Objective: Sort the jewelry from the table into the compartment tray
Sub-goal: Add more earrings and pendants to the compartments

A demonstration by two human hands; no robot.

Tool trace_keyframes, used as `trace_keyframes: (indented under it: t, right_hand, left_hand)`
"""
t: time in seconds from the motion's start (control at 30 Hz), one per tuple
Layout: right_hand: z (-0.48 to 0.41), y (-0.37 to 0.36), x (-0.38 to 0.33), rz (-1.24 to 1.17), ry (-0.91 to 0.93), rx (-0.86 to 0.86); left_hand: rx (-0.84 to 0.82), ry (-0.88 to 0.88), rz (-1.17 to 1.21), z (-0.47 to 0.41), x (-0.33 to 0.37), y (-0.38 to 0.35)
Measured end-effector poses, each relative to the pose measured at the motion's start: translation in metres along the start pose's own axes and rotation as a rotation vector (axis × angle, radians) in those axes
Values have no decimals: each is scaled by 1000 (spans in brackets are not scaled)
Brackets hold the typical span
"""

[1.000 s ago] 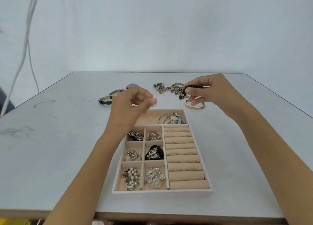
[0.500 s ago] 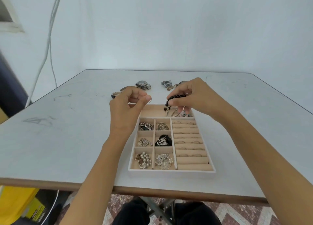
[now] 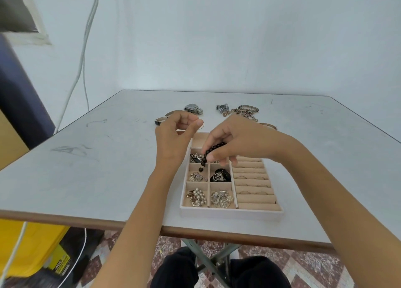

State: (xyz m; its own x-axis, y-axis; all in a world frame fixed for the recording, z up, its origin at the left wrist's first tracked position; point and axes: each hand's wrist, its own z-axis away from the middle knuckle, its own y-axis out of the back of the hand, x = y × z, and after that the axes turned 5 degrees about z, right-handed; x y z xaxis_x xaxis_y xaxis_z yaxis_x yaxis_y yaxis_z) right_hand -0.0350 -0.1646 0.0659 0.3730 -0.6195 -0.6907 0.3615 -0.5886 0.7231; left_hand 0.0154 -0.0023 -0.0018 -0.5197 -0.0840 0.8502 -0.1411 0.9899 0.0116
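Note:
A beige compartment tray (image 3: 230, 212) lies on the grey table, near its front edge. My right hand (image 3: 236, 141) hovers over the tray's upper part, pinching a black bead bracelet (image 3: 209, 154) that dangles down over the upper left compartments. My left hand (image 3: 173, 135) is raised just left of the tray's far corner, its thumb and forefinger pinched on a thin gold ring (image 3: 201, 124). The small left compartments hold brooches, pearls, chains and a black piece; the right side has ring rolls with several rings.
Loose jewelry lies on the table beyond the tray: a silver watch (image 3: 193, 108), a dark-strapped watch (image 3: 161, 120), a second silver watch (image 3: 222, 107), a tangle of chains (image 3: 245, 112) and a gold bangle (image 3: 269, 126). A yellow box (image 3: 32, 246) stands on the floor at left.
My right hand has brought the black bead bracelet from beyond the tray toward me and lower, over the tray's upper compartments. My left hand has kept its pinch near the tray's far left corner.

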Motion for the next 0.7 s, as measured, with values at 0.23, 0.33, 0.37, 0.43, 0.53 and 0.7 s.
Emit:
trace_keyframes:
  t: [0.23,0.33,0.37,0.43,0.53,0.7]
  right_hand:
    - [-7,-10,-7,186,-41,-35]
    - [-11,-15,-8,264,-59,30]
    - [-12,-17,-9,277,-65,40]
    - [-14,-22,-11,290,-80,40]
    - [-19,-28,-11,330,-78,36]
    - [-22,-35,-13,359,-49,109]
  left_hand:
    - [14,27,20,0,0,0]
    - [17,24,30,-1,-1,1]
    - [21,26,37,-1,-2,1]
    - [29,27,43,-1,-2,1]
    - [35,31,48,-2,-2,1]
    - [40,6,34,-1,-1,0]
